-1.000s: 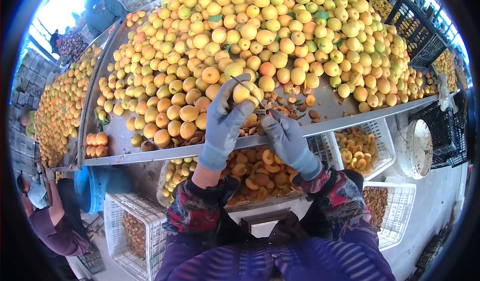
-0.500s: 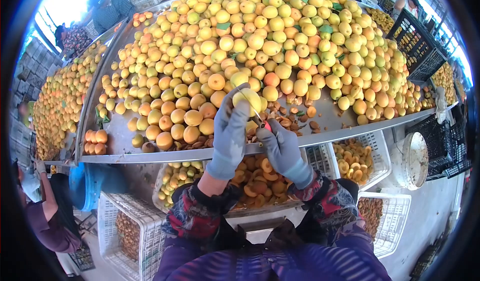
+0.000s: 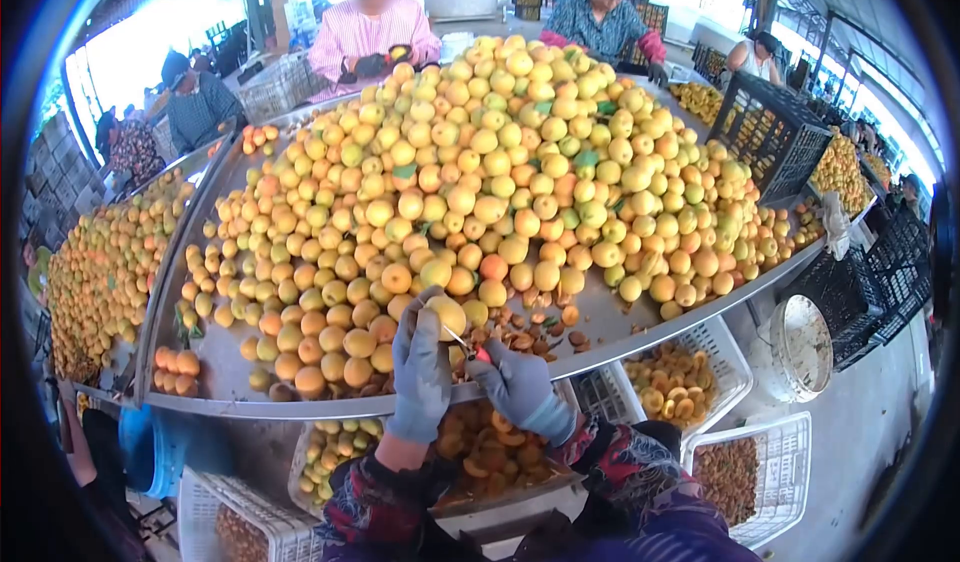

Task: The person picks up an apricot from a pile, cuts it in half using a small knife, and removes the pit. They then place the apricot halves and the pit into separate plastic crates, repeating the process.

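Your left hand (image 3: 422,362) grips an apricot (image 3: 446,316). Your right hand (image 3: 520,387) grasps a red-handled knife (image 3: 480,355), blade at the apricot.

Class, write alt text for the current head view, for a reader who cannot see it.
The left gloved hand holds a yellow fruit and the right hand a red-handled tool against it, beside a metal table heaped with whole fruit. A crate of halved fruit stands below, people beyond.

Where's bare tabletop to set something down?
Table, front left: patch between the small fruit cluster and the main pile. Smaller patch front right, between the scattered brown bits and the rim. Crowded: mid-table, and the front edge by the left hand and right hand.
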A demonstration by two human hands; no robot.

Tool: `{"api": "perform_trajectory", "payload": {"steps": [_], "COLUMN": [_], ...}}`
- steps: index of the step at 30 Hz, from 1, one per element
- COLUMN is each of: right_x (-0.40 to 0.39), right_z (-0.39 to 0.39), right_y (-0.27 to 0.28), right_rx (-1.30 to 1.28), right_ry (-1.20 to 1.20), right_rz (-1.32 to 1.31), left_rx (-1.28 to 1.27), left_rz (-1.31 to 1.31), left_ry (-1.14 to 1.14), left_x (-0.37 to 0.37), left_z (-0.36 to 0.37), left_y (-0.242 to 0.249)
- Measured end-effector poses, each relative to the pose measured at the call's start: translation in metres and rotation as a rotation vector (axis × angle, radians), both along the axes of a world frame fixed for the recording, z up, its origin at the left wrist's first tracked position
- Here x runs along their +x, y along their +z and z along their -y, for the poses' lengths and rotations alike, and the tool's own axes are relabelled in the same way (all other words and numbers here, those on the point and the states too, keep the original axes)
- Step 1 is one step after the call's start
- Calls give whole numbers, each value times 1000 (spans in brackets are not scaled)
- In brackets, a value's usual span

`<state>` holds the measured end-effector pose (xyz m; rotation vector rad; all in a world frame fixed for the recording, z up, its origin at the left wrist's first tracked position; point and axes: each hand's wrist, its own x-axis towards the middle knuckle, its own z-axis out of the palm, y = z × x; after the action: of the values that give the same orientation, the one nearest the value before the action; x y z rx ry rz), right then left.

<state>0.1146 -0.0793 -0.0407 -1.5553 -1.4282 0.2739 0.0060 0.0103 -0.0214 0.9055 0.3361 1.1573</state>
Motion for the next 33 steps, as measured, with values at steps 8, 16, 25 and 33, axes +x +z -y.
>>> {"api": "perform_trajectory", "payload": {"steps": [8,16,25,33], "right_x": [3,1,0,0], "right_z": [3,2,-3,1], "right_y": [-2,-3,3,12], "right_rx": [11,56,-31,-49], "right_ry": [-37,-90,-13,-41], "right_rz": [-60,70,-81,-40], "left_rx": [33,-159,-59,198], "left_rz": [-121,-43,-44,-251], "left_ry": [-48,-98,-77,42], "left_x": [4,1,0,5], "left_z": [7,4,-3,6], "left_y": [4,1,-8,7]}}
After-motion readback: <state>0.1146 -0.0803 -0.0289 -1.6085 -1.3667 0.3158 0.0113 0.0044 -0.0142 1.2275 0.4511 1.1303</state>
